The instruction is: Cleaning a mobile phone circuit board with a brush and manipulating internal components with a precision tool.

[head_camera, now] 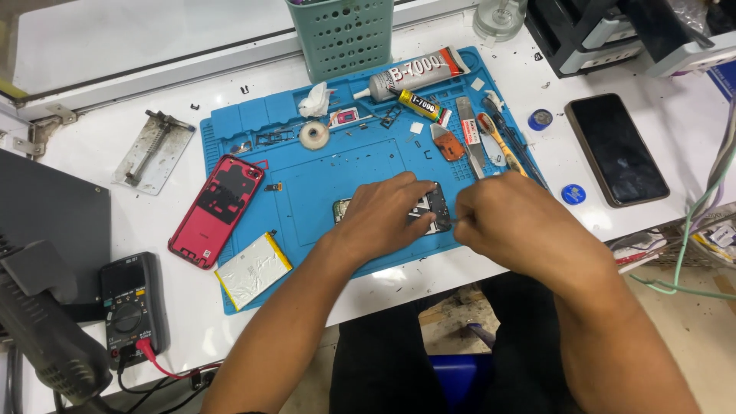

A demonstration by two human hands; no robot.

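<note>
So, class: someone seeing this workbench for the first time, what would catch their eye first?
Probably the two hands meeting mid-mat: the left hand presses down on an opened phone while the right hand works at its edge. Next, the red phone back cover lying at the left edge of the blue work mat, with a white battery below it.

Your white bench (192, 92) carries a blue mat (322, 176). A multimeter (132, 300) and dark phone (616, 149) flank it.
</note>
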